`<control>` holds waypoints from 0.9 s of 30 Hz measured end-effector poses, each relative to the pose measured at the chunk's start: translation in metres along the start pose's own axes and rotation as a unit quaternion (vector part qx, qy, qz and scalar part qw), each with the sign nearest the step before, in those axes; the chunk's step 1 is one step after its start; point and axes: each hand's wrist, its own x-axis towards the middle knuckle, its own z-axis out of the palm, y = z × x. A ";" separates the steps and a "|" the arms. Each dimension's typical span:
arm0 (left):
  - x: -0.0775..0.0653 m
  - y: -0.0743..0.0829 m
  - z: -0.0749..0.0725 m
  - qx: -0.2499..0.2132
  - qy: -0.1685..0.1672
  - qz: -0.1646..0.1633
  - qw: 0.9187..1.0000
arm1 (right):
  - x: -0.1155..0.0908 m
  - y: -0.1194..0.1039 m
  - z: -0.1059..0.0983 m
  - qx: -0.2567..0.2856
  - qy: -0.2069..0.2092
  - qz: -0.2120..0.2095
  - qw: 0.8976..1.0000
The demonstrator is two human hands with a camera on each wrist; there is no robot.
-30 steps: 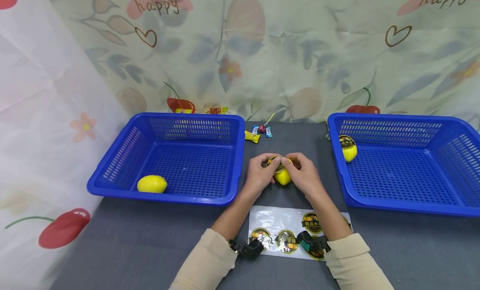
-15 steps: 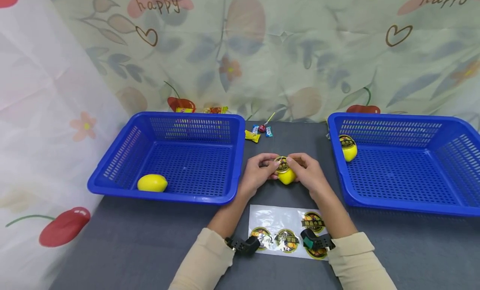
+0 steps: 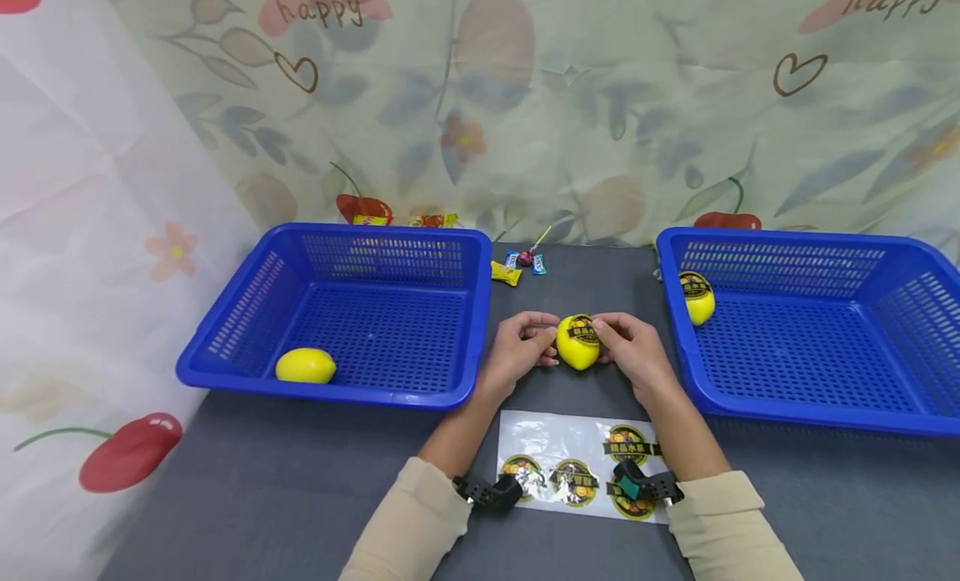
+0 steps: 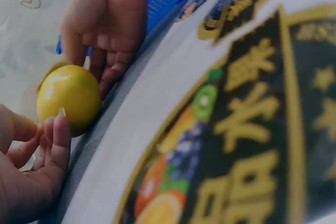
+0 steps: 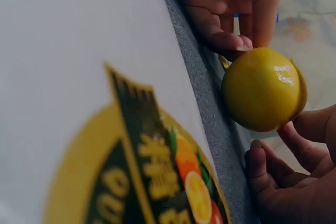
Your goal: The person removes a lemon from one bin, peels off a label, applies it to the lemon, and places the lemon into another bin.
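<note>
Near the middle of the table in the head view, a yellow lemon (image 3: 576,352) is between my two hands. It bears a round black and gold sticker (image 3: 582,328) on its upper side. My left hand (image 3: 519,348) has thumb and fingertips curled at the lemon's left side. With its thumb at the sticker's right edge, my right hand (image 3: 633,348) holds the lemon from the right. In the right wrist view the sticker's edge stands out along the lemon (image 5: 262,90). A white sheet of similar stickers (image 3: 551,435) lies below the hands, partly covered by the right forearm.
A blue basket (image 3: 480,314) with another lemon (image 3: 305,366) stands at left. At right, a second blue basket (image 3: 678,348) contains a stickered lemon (image 3: 698,299). Several wrapped sweets, including a yellow one (image 3: 506,273), lie at the back before a patterned curtain (image 3: 570,106).
The lemon has shifted right and turned, so more bare yellow faces the head camera. My right hand has moved right; my left thumb has come off the sticker to the lemon's left side.
</note>
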 end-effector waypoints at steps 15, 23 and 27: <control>-0.005 0.005 0.006 0.131 -0.011 0.000 0.991 | -0.003 0.003 0.007 0.007 -0.045 -0.035 0.998; -0.004 0.002 -0.004 0.025 -0.064 0.004 0.998 | -0.002 0.001 0.008 -0.002 -0.048 -0.030 0.998; -0.003 0.002 -0.006 0.006 -0.072 0.006 0.997 | -0.003 0.001 0.010 0.014 -0.040 -0.024 0.999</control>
